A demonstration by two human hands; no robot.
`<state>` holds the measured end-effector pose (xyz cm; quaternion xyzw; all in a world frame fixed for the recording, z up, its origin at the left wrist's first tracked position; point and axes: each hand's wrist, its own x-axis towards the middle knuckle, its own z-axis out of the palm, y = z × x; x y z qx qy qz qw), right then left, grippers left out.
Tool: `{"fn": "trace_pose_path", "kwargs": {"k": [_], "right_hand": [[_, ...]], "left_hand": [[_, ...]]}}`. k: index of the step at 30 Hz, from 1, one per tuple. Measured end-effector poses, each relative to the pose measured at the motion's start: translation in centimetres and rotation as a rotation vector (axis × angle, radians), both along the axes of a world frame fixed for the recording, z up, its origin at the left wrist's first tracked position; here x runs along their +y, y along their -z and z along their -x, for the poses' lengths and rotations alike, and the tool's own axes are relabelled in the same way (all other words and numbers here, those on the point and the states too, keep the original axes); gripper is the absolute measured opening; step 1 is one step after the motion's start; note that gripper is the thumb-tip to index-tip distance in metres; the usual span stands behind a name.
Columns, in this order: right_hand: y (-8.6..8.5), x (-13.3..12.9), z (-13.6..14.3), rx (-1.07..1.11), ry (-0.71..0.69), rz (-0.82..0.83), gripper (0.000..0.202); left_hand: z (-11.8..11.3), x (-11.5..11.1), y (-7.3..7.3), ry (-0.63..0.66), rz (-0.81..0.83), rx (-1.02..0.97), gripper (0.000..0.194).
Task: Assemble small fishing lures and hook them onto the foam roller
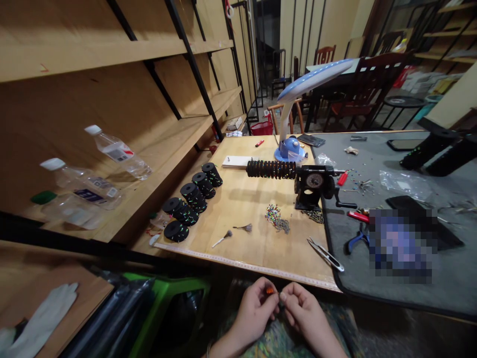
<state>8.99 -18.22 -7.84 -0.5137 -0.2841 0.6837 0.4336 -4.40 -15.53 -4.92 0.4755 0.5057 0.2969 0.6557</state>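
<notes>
Below the table's front edge, my left hand [257, 306] is closed around a small orange piece [270, 290], too small to name. My right hand [303, 308] pinches close beside it, its fingertips nearly meeting the left ones. What the right fingers hold, if anything, is too small to make out. On the wooden table [246, 204] lie a pile of colourful beads [273, 213] and small metal pieces [283, 226]. Thread snips [326, 254] rest near the front edge. A hand-cranked winder [315, 184] carries a black foam roll [271, 169] with coloured dots.
Several black foam spools [194, 196] line the table's left edge. A blue desk lamp [290, 149] stands behind the winder. To the right, a grey mat [357, 194] holds blue-handled pliers [357, 240] and a black pouch [425, 219]. Plastic bottles [119, 151] lean on the left shelf.
</notes>
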Motion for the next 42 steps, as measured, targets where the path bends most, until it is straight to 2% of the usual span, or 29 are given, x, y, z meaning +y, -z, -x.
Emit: {"fn": "trace_pose_path", "kwargs": {"k": [9,13,21,27,34,37,40,42], "right_hand": [[0.2,0.1,-0.3,0.036,0.071,-0.021,0.052],[-0.2,0.1,-0.6,0.03,0.13,-0.001,0.05],[-1.3,0.1,-0.7,-0.045,0.124,-0.084,0.05],[-1.3,0.0,-0.3,-0.048,0.111,-0.077,0.051],[-1.3,0.0,-0.9,-0.11,0.105,-0.13,0.049],[-1.4,-0.1,-1.2,-0.163,0.065,-0.164,0.047],[-1.4,-0.3,-1.3,-0.213,-0.03,-0.154,0.041],[-1.4,-0.3,-1.2,-0.241,-0.072,-0.153,0.036]], "left_hand": [[-0.2,-0.3,0.4,0.052,-0.015,0.023,0.023],[-0.3,-0.2,0.1,0.059,0.001,0.004,0.02],[-0.4,-0.1,-0.2,0.067,0.021,-0.025,0.011],[-0.4,0.2,-0.3,0.018,-0.141,0.139,0.009],[-0.2,0.2,-0.5,0.013,-0.209,0.221,0.009],[0.3,0.4,-0.8,0.014,-0.225,0.225,0.005],[0.9,0.8,-1.2,0.036,-0.202,0.138,0.015],[1.2,1.1,-1.5,0.055,-0.187,0.097,0.012]]}}
